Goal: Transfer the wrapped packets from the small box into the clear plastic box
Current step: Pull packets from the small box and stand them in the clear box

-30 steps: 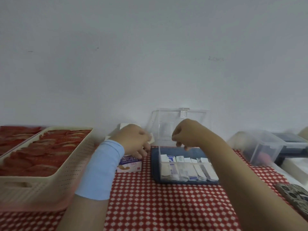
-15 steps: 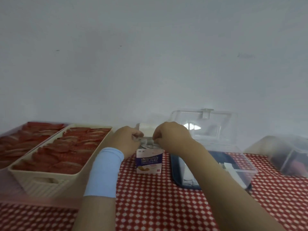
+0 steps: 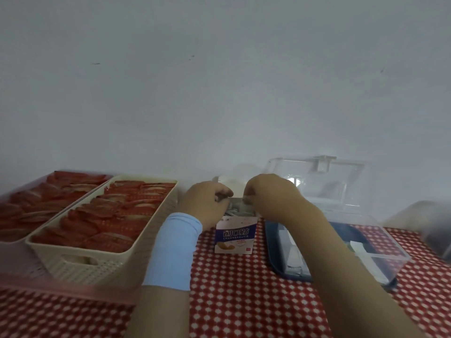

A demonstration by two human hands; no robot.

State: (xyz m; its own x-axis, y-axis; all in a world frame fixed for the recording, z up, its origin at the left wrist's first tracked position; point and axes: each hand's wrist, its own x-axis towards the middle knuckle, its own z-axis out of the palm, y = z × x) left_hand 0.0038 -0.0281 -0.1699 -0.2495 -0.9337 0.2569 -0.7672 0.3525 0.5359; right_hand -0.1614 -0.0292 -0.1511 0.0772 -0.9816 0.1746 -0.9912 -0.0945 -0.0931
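Right now we see both hands meeting over the open top of the small box [image 3: 235, 236], a white and purple carton standing on the red and white checked cloth [image 3: 244, 293]. The left hand [image 3: 207, 206], with a pale blue band [image 3: 173, 250] round its wrist, has its fingers [image 3: 223, 192] curled in tight against the box's upper left rim and grips it there. The right hand [image 3: 271, 198] has its fingers [image 3: 247, 193] bent down and drawn narrow, pinching a pale edge among the wrapped packets [image 3: 240, 209] that stand in the carton just beneath both sets of fingertips; how many the pinch takes in we cannot tell.

Just to the right of the right fingers, under that forearm, sits the clear plastic box [image 3: 380, 242] on its dark blue base, with its lid [image 3: 317, 181] tipped up behind and a few white packets showing inside. Left of the left fingers lies a cream perforated basket [image 3: 102, 267] filled with red wrappers, and beyond that a pink bin [image 3: 14, 267] with more. Far right of the fingers we make out a blurred clear container [image 3: 434, 228].
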